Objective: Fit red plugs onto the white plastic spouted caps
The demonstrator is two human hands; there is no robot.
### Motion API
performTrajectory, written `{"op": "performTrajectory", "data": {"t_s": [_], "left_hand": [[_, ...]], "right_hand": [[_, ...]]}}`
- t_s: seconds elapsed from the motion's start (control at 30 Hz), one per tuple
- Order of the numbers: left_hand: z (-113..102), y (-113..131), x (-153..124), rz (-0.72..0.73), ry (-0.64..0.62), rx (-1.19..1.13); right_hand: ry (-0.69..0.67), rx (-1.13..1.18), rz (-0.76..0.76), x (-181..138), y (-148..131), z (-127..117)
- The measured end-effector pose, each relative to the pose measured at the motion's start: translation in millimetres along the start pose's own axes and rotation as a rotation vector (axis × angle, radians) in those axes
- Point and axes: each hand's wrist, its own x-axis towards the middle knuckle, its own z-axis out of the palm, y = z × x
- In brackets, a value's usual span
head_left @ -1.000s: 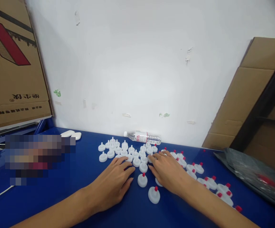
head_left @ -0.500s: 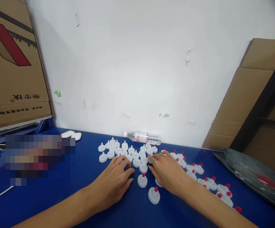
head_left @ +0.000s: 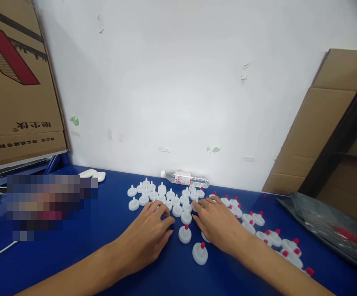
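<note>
1. Your left hand (head_left: 147, 232) curls its fingers beside the plain white caps (head_left: 177, 211); whether it grips one, I cannot tell.
2. Your right hand (head_left: 217, 224) arches over more caps on the desk (head_left: 110, 213), its hold unclear too.
3. Red-tipped caps (head_left: 200, 255) sit between your hands and off to your right.
4. Behind, a bottle (head_left: 183, 178) lies sideways.
</note>
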Motion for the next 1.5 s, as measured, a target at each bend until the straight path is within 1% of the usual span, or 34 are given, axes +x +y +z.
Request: {"op": "performTrajectory", "data": {"t_s": [0.2,0.4,0.5,0.6,0.8,1.03,1.37,1.5], "left_hand": [[-1.3,-0.4,1.3,-0.035,-0.01,-0.004],[3.3,-2.1,-2.5,0.027,0.026,0.016],[2.8,-1.0,-3.9,0.054,-0.036,0.051],[0.4,1.2,-3.4,0.049,-0.098,0.071],[-1.7,2.6,-3.0,0.032,-0.12,0.072],[-1.8,0.9,-3.0,0.047,-0.11,0.059],[-3.6,3.3,-0.4,0.075,-0.034,0.053],[-3.1,2.7,0.1,0.068,-0.031,0.047]], "right_hand": [[0.0,-0.007,-0.001,0.0,-0.5,0.8],[0.008,-0.014,-0.004,-0.7,-1.1,1.0],[0.014,-0.018,-0.01,-0.5,-1.3,1.5],[0.013,-0.023,-0.013,0.0,-1.6,2.1],[0.008,-0.03,-0.014,0.5,-2.3,1.6],[0.01,-0.038,-0.017,-0.2,-2.0,3.3],[0.019,-0.045,-0.025,-0.6,-2.3,2.9],[0.016,-0.049,-0.027,-0.6,-1.9,3.1]]}}
